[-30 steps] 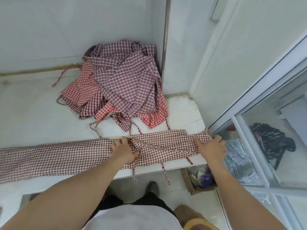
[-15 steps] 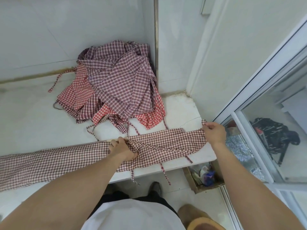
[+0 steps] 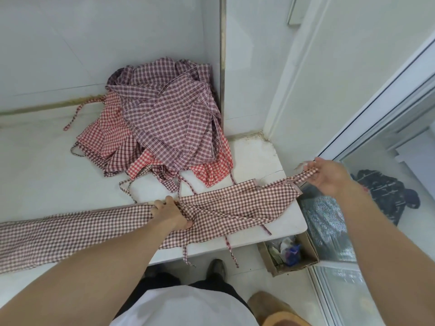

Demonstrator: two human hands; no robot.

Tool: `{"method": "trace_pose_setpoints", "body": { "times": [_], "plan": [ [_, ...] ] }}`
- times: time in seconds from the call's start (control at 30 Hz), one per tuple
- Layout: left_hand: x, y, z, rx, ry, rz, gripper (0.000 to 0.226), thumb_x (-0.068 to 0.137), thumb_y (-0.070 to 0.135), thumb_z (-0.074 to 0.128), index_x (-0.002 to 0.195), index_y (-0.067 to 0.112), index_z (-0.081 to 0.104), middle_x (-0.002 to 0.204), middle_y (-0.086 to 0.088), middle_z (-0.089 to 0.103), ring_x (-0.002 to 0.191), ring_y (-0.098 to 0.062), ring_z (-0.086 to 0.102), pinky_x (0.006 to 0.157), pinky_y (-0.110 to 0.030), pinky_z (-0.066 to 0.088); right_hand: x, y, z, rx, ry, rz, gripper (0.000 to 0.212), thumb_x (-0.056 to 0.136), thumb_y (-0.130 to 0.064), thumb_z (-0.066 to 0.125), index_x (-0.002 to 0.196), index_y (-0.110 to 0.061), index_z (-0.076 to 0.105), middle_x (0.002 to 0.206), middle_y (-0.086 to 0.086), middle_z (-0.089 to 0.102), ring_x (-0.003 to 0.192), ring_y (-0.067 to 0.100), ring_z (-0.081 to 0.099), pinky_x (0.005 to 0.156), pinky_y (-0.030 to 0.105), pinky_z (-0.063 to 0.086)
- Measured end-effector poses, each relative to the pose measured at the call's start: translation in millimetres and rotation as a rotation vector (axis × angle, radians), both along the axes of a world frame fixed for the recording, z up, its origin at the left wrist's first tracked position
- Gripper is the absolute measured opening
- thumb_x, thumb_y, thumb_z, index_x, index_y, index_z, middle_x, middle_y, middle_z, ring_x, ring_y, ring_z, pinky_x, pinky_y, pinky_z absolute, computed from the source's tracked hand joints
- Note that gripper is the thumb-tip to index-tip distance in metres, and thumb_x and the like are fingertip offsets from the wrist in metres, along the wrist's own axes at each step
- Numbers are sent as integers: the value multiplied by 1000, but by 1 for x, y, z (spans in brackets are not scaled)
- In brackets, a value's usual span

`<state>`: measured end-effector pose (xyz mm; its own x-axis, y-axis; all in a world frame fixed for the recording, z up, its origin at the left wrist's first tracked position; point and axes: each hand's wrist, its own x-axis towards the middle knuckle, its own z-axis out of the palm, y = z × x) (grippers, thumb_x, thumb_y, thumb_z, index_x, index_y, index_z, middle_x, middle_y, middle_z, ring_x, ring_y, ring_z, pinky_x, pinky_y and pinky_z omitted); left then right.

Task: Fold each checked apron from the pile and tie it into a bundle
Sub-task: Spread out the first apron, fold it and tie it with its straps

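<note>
**Apron drawn taut along a white counter**

While curled fingers bunched the cloth at its middle, the left hand [image 3: 170, 214] gripped and pinned the folded apron [image 3: 98, 225] against the white counter [image 3: 33, 165]. Off the counter's right end, the right hand [image 3: 329, 176] pinched the apron's far tip, a narrow strap-like end, between thumb and fingers and held it just above the surface; how tightly those fingers closed was hard to make out from this angle. Between the two hands the checked fabric ran in a slack, creased band, and left of the gripping hand it stretched as a long flat strip toward the frame's edge. Thin ties dangled over the counter's front lip. Behind, heaped into the corner where the walls met, lay the pile of aprons [image 3: 164, 123], maroon checks on top and red checks beneath. Below the counter's right end a cardboard box [image 3: 290, 254] of odds and ends stood on the floor, near the person's dark shoe [image 3: 216, 269].
</note>
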<state>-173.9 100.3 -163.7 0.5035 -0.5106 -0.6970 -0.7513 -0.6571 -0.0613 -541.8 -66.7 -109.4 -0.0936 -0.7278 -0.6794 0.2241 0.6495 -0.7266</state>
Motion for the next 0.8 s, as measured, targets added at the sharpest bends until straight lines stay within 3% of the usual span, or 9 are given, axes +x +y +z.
{"method": "trace_pose_setpoints", "body": {
  "times": [0.1, 0.2, 0.27, 0.33, 0.37, 0.47, 0.6, 0.7, 0.8],
  "plan": [
    [2, 1, -3, -20, 19, 25, 111, 71, 57, 81, 149, 18, 11, 151, -16, 16, 144, -37, 19, 117, -49, 30, -13, -20, 23, -3, 191, 194, 35, 103, 0, 40, 138, -3, 45, 82, 3, 53, 78, 16, 57, 65, 34, 53],
    [3, 2, -5, -44, 33, 47, 110, 69, 56, 82, 147, 20, 13, 151, -15, 17, 144, -37, 19, 115, -52, 32, -33, -53, 42, -39, 288, 93, 39, 104, 2, 34, 141, -3, 45, 76, 1, 47, 66, 11, 48, 61, 31, 55],
    [4, 2, -5, -51, 39, 50, 110, 69, 55, 83, 147, 20, 14, 152, -15, 17, 144, -37, 19, 115, -53, 32, -45, -70, 57, -64, 410, 26, 41, 103, -3, 35, 144, -3, 43, 81, 5, 54, 67, 13, 51, 72, 30, 55],
    [5, 2, -6, -51, 46, 54, 111, 69, 55, 83, 147, 20, 13, 152, -16, 17, 144, -37, 19, 115, -52, 32, -50, -80, 68, -79, 697, 129, 45, 103, -13, 40, 146, -1, 40, 121, 20, 60, 98, 26, 60, 98, 43, 50],
    [5, 2, -6, -54, 49, 58, 111, 69, 54, 83, 147, 19, 13, 152, -16, 17, 145, -37, 19, 115, -52, 32, -48, -78, 72, -90, 904, 220, 48, 102, -18, 42, 147, -2, 37, 140, 24, 50, 118, 35, 55, 107, 48, 42],
    [7, 2, -7, -68, 70, 76, 110, 68, 52, 85, 147, 20, 15, 151, -15, 17, 144, -36, 19, 115, -53, 32, -5, -46, 76, -275, 1231, 408, 52, 97, -20, 51, 147, -10, 38, 144, 27, 39, 125, 43, 49, 108, 47, 38],
    [7, 2, -7, -82, 94, 88, 107, 67, 51, 86, 144, 20, 18, 149, -14, 19, 143, -36, 21, 115, -53, 31, 102, 52, 34, -671, 1050, 793, 20, 96, -12, 54, 110, -10, 69, 113, 13, 67, 102, 31, 63, 93, 38, 48],
    [10, 5, -8, -130, 119, 82, 100, 66, 50, 86, 140, 22, 25, 145, -12, 24, 140, -34, 24, 113, -52, 34, 185, 130, -7, -804, 940, 1092, 21, 94, -12, 53, 107, -11, 69, 108, 7, 65, 99, 24, 60, 86, 42, 53],
    [13, 14, -11, -219, 114, 47, 72, 77, 41, 77, 132, 22, 34, 140, -11, 30, 134, -31, 30, 106, -51, 41, 246, 184, -44, -814, 940, 1151, 23, 89, -14, 51, 105, -13, 66, 108, 5, 61, 100, 27, 56, 86, 47, 51]
  ]
}}
